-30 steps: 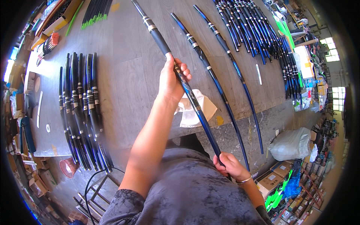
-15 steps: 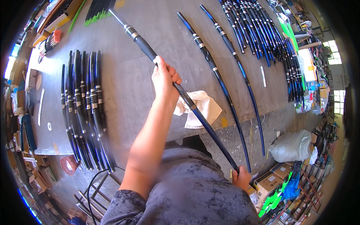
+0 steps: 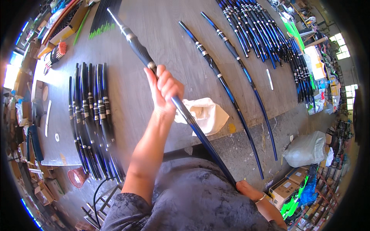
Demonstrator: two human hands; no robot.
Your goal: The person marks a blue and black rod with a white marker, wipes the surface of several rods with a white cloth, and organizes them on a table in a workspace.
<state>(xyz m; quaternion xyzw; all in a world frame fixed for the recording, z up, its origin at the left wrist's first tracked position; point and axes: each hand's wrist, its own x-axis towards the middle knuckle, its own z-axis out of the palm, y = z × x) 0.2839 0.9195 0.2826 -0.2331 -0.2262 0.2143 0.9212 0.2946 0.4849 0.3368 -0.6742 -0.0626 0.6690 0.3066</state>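
A dark blue and black fishing rod (image 3: 204, 139) slants across in front of me, from its slim silvery tip at the upper left down to my right side. My left hand (image 3: 166, 87) is wrapped round it just below the black grip section, thumb pointing up along the side. Low by my body, my right hand (image 3: 248, 190) closes on the rod's lower end. Under the rod a crumpled white cloth (image 3: 214, 115) lies on the table. Two similar rods, a nearer rod (image 3: 227, 90) and a farther rod (image 3: 255, 90), lie to its right.
Rows of rods lie at the left (image 3: 92, 115) and far right (image 3: 254, 30) of the grey table (image 3: 146, 131). Green-tipped thin black rods (image 3: 103, 29) lie at the back left. Boxes (image 3: 287, 188) and a plastic bag (image 3: 306, 149) stand at the lower right.
My left hand has turned on the rod, its thumb now off to the left side. The rod has shifted slightly left and toward me, with more of my right forearm showing.
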